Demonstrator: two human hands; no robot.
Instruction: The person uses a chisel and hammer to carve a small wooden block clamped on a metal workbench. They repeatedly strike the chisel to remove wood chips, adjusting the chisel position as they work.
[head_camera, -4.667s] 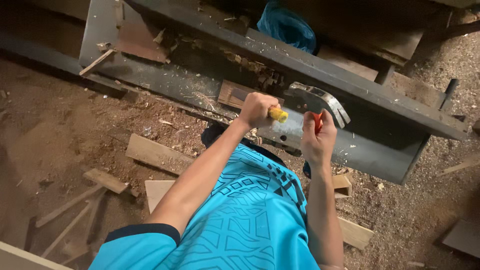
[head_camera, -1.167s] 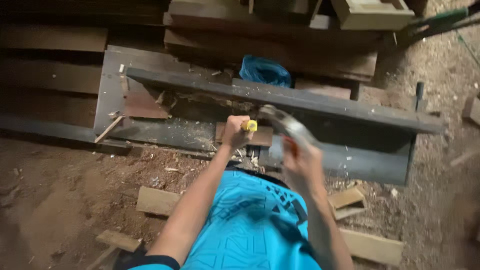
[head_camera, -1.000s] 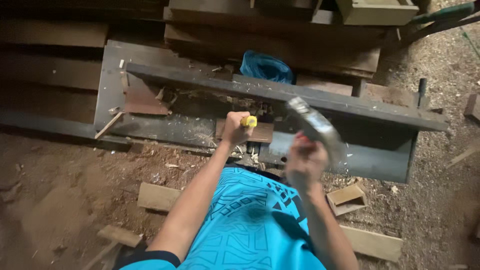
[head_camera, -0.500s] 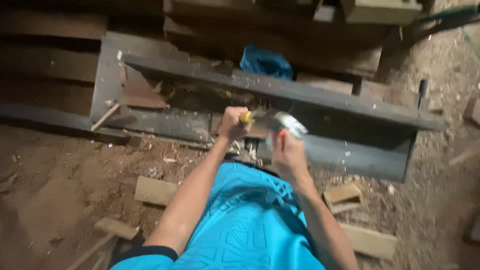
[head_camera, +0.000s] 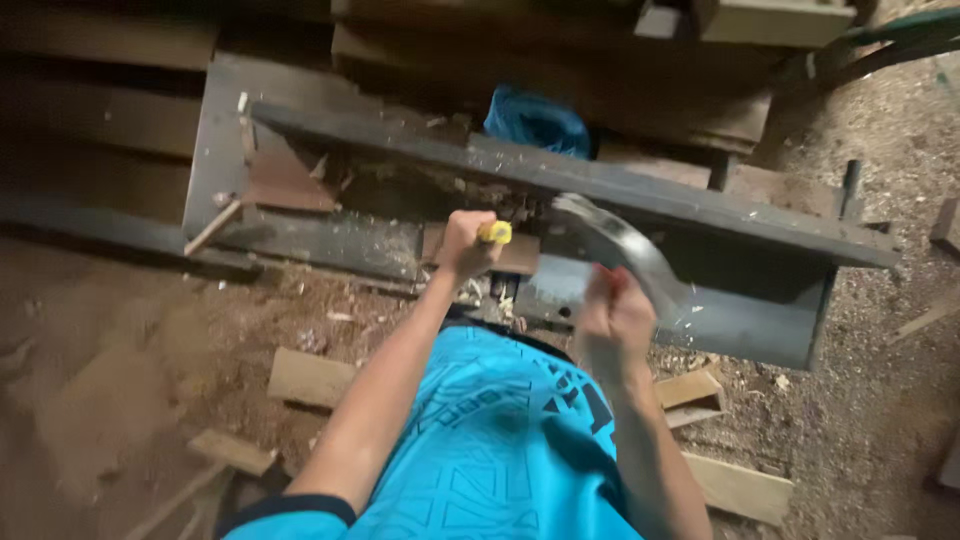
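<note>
My left hand (head_camera: 463, 246) is closed around a yellow-handled chisel (head_camera: 495, 232), held against a small brown wood block (head_camera: 521, 257) on the grey metal bench (head_camera: 330, 243). My right hand (head_camera: 612, 318) grips a hammer (head_camera: 622, 243) by its red handle. Its blurred grey metal head is lifted up and to the right of the chisel. My blue shirt fills the lower middle of the view.
Sawdust and wood offcuts (head_camera: 309, 377) cover the dirt floor around me, with a pale plank (head_camera: 742, 487) at lower right. A blue cloth bundle (head_camera: 537, 120) lies behind the bench rail (head_camera: 690, 206). Stacked dark timber (head_camera: 560, 50) stands at the back.
The hammer came down onto the chisel half a second ago and is now lifted again, to the right. My left hand stays on the chisel at the same spot.
</note>
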